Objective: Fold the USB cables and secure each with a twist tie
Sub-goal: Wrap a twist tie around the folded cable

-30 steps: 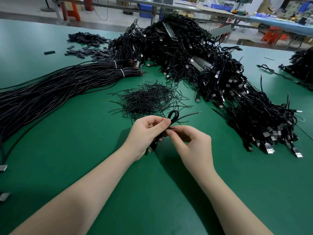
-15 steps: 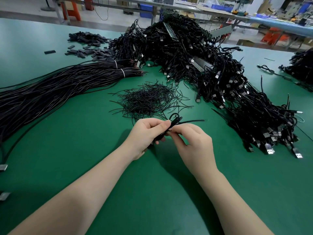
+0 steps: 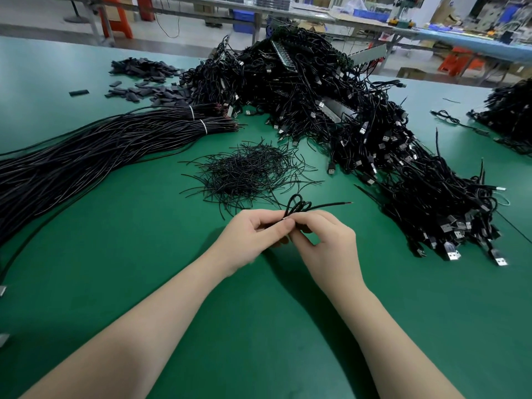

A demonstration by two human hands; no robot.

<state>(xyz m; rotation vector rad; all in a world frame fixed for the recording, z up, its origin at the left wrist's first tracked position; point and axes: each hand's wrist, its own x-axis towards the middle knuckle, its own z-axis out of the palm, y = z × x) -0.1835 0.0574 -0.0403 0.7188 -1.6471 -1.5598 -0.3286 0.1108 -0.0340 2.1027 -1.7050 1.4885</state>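
Head view: folded cable [image 3: 298,207] held above desk [image 3: 144,269]
left hand [image 3: 253,240]: fingers clamped on bundle, keeps folds together
right hand [image 3: 328,243]: fingers pinching twist tie, likely winding it
tie pile [image 3: 247,171]: just beyond, in easy reach

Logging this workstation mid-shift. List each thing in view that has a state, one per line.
folded cable: looped, pinched between both hands, one end sticking out right
left hand: grips the cable
right hand: fingers pinch at the cable's middle
twist ties: loose heap
straight cables: bundled, banded white near the ends
USB cable pile: tangled heap
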